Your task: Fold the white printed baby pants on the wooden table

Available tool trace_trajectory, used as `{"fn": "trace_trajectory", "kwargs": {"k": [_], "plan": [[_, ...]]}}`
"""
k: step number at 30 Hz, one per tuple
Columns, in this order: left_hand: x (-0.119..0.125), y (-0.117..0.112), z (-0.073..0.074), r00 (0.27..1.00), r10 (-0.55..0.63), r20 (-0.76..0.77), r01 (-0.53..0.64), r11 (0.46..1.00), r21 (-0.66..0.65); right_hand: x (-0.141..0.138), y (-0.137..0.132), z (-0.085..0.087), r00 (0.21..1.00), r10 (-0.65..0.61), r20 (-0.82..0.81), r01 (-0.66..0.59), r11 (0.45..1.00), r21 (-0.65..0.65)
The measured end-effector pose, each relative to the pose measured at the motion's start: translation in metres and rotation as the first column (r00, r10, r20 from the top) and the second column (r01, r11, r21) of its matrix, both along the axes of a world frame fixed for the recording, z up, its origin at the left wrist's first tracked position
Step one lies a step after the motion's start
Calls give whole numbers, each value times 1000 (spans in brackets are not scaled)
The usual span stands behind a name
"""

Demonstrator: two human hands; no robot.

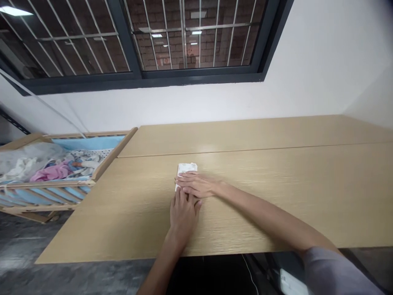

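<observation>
Grey cloth of the right sleeve [337, 270] is filling the lower right corner, nearest the view. Beyond it, a pale wooden tabletop [291, 176] is spreading across most of the scene, its far edge meeting the white wall [215, 100]. Rightward, the surface is running well past the right forearm [270, 215], giving wide room for moving; leftward, its slanting edge is coming sooner, with less room beside the hands. Above the far edge, a barred window [196, 76] is spanning the wall. Just beside the left edge, a wooden crib [113, 157] is holding rumpled cloths [53, 171].

Right hand [199, 184] fingers are lying flat, straight and close together, pointing left across a small white piece [187, 167]. Left hand [184, 215] fingers are reaching forward, slightly bent and uncurled, thumb spread rightward; their tips are meeting the right hand, though whether they are pressing the piece, one cannot tell. Flat and faintly printed, the piece is resting left of the tabletop's middle, nearer than the seam [239, 150].
</observation>
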State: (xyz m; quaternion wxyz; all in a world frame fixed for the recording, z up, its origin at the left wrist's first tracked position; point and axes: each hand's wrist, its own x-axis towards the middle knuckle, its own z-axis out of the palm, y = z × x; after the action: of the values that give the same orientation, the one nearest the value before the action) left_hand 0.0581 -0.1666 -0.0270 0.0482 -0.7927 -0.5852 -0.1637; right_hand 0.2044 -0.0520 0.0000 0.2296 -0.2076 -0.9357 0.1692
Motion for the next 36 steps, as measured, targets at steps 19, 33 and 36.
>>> {"fn": "trace_trajectory", "kwargs": {"k": [19,33,36], "plan": [[-25,55,64,938,338,-76,-346,922,-173,30,52,-6,797,-588,-136,549,800,-242],[-93,-22,98,969,112,219,-63,973,-222,-33,-83,49,806,-544,-233,336,745,-576],[-149,-86,96,916,123,383,-46,978,-205,-64,-147,58,822,-451,-349,59,676,-734]]}}
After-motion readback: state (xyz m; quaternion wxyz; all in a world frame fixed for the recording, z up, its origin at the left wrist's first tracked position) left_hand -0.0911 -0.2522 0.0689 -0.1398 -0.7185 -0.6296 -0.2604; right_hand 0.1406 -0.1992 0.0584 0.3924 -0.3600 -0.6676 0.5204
